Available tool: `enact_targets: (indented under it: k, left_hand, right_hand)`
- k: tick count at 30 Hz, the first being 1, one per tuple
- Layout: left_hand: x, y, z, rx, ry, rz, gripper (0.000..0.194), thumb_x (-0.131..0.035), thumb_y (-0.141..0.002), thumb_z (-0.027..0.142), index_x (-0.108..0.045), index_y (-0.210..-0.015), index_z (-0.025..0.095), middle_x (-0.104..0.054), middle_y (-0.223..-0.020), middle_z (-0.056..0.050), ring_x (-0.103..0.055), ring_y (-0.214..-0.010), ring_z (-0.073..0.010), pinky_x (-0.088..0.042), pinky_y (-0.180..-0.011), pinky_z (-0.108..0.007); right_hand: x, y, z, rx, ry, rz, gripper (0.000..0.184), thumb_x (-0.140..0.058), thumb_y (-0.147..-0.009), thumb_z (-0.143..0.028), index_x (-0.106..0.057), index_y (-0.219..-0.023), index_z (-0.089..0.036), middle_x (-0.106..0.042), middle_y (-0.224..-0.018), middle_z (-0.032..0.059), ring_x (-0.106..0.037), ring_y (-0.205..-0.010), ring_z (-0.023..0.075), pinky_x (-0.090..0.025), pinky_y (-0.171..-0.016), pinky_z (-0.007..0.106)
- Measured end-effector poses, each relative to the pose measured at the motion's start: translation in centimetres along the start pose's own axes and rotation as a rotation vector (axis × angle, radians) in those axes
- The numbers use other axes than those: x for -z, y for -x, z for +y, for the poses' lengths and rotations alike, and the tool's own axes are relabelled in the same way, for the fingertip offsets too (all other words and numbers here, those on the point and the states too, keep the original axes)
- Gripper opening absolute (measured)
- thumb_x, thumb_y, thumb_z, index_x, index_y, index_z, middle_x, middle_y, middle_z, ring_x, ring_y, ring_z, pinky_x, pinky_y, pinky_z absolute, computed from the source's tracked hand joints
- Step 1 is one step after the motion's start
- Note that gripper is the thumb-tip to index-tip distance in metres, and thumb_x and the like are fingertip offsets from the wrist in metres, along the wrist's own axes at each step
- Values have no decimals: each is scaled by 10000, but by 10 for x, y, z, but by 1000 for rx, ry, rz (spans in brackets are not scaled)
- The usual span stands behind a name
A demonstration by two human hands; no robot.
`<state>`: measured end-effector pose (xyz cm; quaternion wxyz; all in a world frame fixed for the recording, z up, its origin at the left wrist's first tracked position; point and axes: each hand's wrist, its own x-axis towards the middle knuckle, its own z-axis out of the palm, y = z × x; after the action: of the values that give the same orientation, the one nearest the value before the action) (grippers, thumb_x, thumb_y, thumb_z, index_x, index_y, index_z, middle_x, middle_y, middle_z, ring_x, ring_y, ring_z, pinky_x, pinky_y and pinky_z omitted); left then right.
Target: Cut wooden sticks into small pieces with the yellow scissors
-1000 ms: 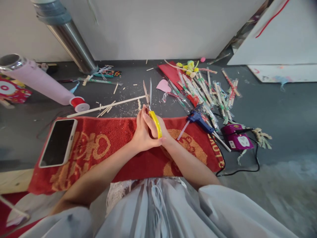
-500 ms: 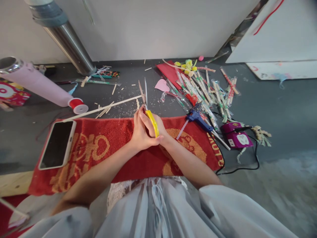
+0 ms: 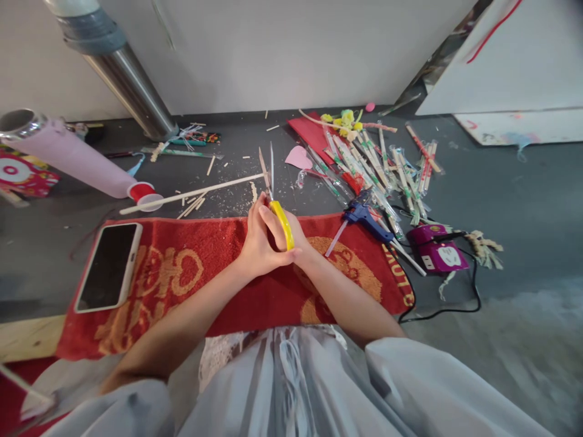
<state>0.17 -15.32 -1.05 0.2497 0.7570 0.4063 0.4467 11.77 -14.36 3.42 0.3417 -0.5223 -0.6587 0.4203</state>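
Yellow-handled scissors [image 3: 283, 224] point away from me over the red towel's far edge, their blades slightly apart. My left hand [image 3: 259, 243] and my right hand [image 3: 297, 235] are closed together around the handles, palms facing each other. A long, thin wooden stick [image 3: 195, 193] reaches from the left, with its right end at the blades. Its left end passes in front of a red ribbon spool [image 3: 146, 197]. The fingers partly hide one another and the far handle loop.
Short cut stick pieces [image 3: 194, 205] and crumbs lie beyond the red towel [image 3: 223, 243]. A phone [image 3: 109, 267] rests on its left side. To the right are a blue glue gun [image 3: 368, 221], a purple power block [image 3: 437, 249] with a cable, and several wrapped chopsticks [image 3: 359, 164].
The stick's left end has risen slightly, from near the phone's top edge to across the spool. Both hands keep their hold on the scissors, and the view has shifted a little.
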Motion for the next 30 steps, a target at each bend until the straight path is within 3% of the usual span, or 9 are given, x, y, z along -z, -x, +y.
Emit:
enact_targets:
  k: [4,7,11,14,19,22,25,30]
  left_hand:
    - [8,0,4,-96,-23,24,1117,-589,-685,806,-125,-1512,214,-264,-1543,-208,-260,-1457,-397,-290,-1169,-580]
    - [12,-1,10,-153,-33,96,923,-449,-804,776,-194,-1491,215,-311,-1509,-201,-327,-1420,-374,-364,-1120,-558]
    - [16,-4,17,-192,-115,157,600,-406,-935,546,-309,-1418,204,-420,-1398,-179,-421,-1336,-312,-464,-1021,-485]
    - [19,-6,21,-238,-262,172,459,-467,-926,343,-374,-1348,188,-484,-1319,-160,-478,-1269,-272,-474,-1006,-463]
    - [22,-10,27,-353,-459,162,480,-526,-822,164,-418,-1289,181,-551,-1225,-148,-549,-1147,-254,-491,-960,-457]
    - [23,-11,29,-399,-495,148,502,-537,-775,112,-444,-1265,161,-571,-1207,-156,-551,-1138,-262,-487,-953,-447]
    - [24,-11,29,-440,-540,148,515,-547,-753,98,-463,-1257,159,-579,-1212,-157,-544,-1154,-269,-470,-977,-447]
    - [29,-11,24,-421,-670,239,475,-562,-772,151,-504,-1242,186,-577,-1257,-140,-531,-1202,-295,-428,-1020,-471]
  right_hand:
    - [6,3,-7,-29,-41,-9,449,-423,-907,-613,-607,-908,-203,-671,-840,66,-620,-773,203,-443,-691,321]
    - [14,5,-11,-66,17,51,453,-436,-885,-646,-545,-792,-216,-627,-753,33,-578,-709,180,-412,-664,305]
    - [27,1,-6,-115,58,84,485,-411,-896,-636,-493,-665,-218,-600,-703,27,-583,-731,176,-424,-726,307]
    - [34,-1,0,-145,43,88,491,-390,-909,-613,-506,-645,-216,-602,-668,20,-596,-715,170,-433,-745,304]
    - [41,1,-4,-158,90,161,441,-462,-875,-610,-541,-699,-214,-632,-690,18,-607,-694,174,-431,-703,293]
    - [43,2,-9,-167,224,190,409,-521,-850,-612,-592,-855,-209,-682,-778,38,-643,-761,210,-425,-701,300]
    - [44,0,-10,-196,388,186,433,-566,-838,-595,-601,-1011,-199,-706,-840,56,-661,-801,242,-419,-704,311]
    - [42,-1,-6,-177,511,148,482,-544,-853,-600,-607,-1091,-186,-716,-899,74,-676,-822,249,-418,-679,302]
